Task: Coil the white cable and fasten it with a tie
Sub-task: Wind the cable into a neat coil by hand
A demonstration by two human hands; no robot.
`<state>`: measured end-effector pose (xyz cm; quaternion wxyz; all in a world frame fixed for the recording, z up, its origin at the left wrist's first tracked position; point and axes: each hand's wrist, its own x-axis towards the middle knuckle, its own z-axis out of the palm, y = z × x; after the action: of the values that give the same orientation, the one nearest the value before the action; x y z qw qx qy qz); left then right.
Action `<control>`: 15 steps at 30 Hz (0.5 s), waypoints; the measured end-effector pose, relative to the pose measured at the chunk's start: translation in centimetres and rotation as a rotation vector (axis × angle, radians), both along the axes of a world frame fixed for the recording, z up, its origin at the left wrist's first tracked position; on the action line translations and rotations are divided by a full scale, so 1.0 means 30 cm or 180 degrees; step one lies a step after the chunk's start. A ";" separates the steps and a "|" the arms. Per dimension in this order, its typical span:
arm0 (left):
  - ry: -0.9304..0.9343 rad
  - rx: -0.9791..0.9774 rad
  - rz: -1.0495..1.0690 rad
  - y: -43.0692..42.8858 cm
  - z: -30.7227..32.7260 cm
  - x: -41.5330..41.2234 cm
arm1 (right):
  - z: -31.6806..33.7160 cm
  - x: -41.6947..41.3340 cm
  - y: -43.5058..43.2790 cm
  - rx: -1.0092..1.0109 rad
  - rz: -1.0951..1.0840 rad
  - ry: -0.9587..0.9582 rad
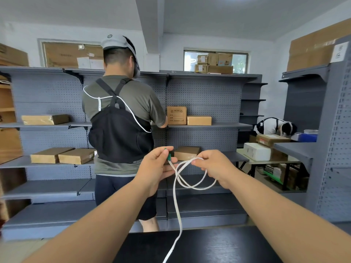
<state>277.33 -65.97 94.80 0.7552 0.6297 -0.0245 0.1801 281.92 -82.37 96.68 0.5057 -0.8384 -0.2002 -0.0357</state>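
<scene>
Head view shows your left hand [155, 168] pinching the green end [168, 156] of the cable [177, 205] between thumb and curled fingers [165, 150], and your right hand [214, 166] gripping the top of the loops [191, 185] just beside it, so both hands are closed on the cable, held in the air above the counter [218, 247]. Only a couple of loose turns hang between your hands. The rest runs down as a long tail onto the counter and out of view at the bottom edge, so the coil looks barely begun. The main risk is those turns: they differ in size and cross each other, and if your right-hand grip slackens while you reach for more slack, they will likely slip open or twist into a figure of eight. The tail could also drag or snag on the counter edge as you draw it up, tugging the green end out of your left pinch. I cannot see a tie anywhere, and I cannot tell whether the green piece is a plug or part of one. With both hands occupied, fetching a tie may mean letting go of the coil. A person [121, 114] stands close ahead at the shelves [205, 103], so a swinging tail could brush them.
</scene>
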 end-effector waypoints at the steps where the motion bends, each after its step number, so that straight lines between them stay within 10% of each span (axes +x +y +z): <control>1: -0.0030 0.0021 0.0010 -0.003 0.001 0.000 | -0.002 0.000 0.004 0.0033 -0.0019 -0.0020; 15: 0.0136 0.0450 -0.0329 -0.061 0.001 -0.010 | -0.025 0.006 0.033 0.0015 -0.0293 -0.0299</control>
<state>277.03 -67.78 94.84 0.7175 0.6831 -0.0534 0.1252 282.10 -81.37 95.93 0.4955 -0.8429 -0.1849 -0.0988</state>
